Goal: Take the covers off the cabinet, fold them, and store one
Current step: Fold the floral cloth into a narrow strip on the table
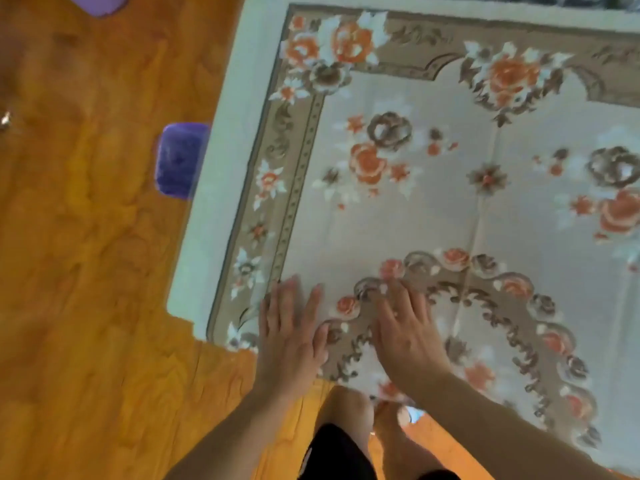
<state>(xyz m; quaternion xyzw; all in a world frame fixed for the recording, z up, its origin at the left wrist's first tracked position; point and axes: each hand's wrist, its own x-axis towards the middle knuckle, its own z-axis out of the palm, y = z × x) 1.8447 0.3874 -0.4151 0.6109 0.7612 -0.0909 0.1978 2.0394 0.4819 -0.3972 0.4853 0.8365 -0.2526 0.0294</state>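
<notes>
Wooden floor point(104, 271): orange-brown boards, fills the left half and the near strip.

Floral cover point(450, 188): spread flat on the floor, cream ground, tan border, orange roses, crease lines running through the middle. Its pale outer edge lies along the left side. No cabinet in view.

Purple block point(178, 159): sits on the floor just beside the cover's left edge, may be partly tucked under it. A 2nd purple shape point(97, 3) shows at the top edge of view.

Left hand point(291, 330): palm down on the near corner of the cover, fingers straight and slightly spread, gripping nothing.

Right hand point(405, 330): palm down just beside it on the scalloped medallion, fingers straight and close together, pressing flat.

Judgement: smoothing stage before a fold. Risks: cloth sliding on the slick boards under the pressing palms, skewing the edges; the old creases pulling the fold off line; the left edge catching on the purple block.
</notes>
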